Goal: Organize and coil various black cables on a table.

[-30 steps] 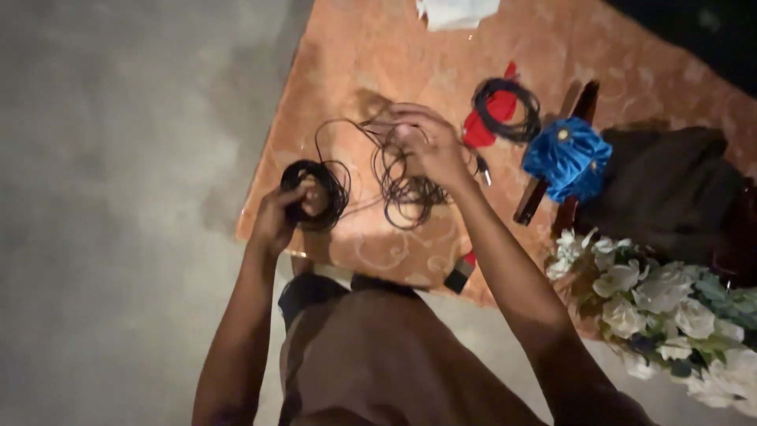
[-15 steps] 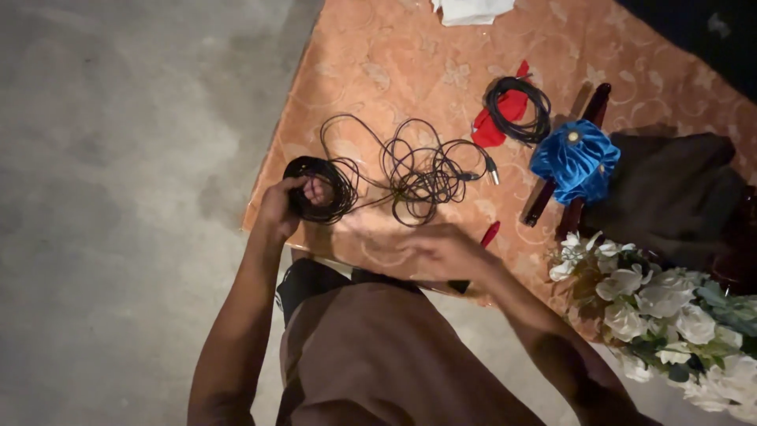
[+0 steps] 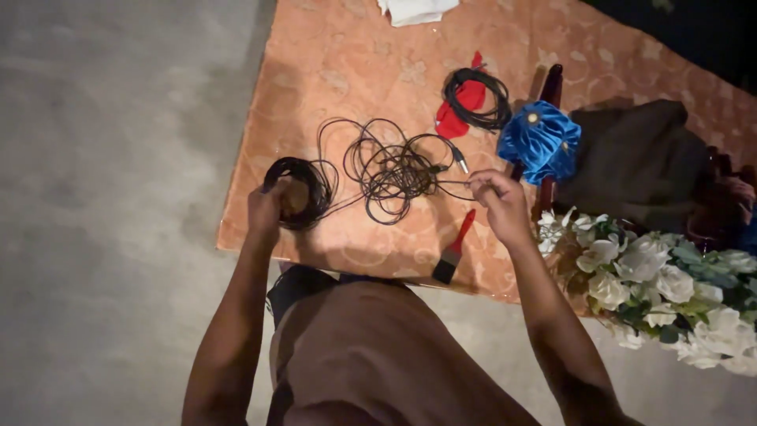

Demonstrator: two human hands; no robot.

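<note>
Left hand [image 3: 268, 211] clenched around a neat coil of black cable [image 3: 298, 189], held just above the near left part of the surface [image 3: 331, 71], which wears an orange patterned cloth. Right hand [image 3: 498, 207] pinched shut on a thin strand of the same black cable, drawn taut toward the right. Between the two hands, a loose tangle of cable [image 3: 392, 170] lying flat on the cloth, its metal plug [image 3: 458, 160] pointing toward the right hand (still uncoiled, loops crossing one another).

Farther back, a second small coil of black cable [image 3: 475, 99] resting on a red cloth [image 3: 457, 118]. Just right of it, a bright blue gathered fabric piece [image 3: 540, 142] with a pale button at its top, lying over a dark wooden leg [image 3: 550, 83]. Near the front edge, a paintbrush [image 3: 453, 254] with a red handle and dark bristles, just beside the right hand's wrist. At the far edge, a white folded cloth [image 3: 414, 9], partly cut off by the frame.

To the right, a dark garment [image 3: 639, 158] heaped on the surface, and a bunch of white artificial flowers [image 3: 654, 284] with green leaves spilling past the near right corner. Below, grey concrete floor [image 3: 110, 197]. No packages, labels or signs visible.
</note>
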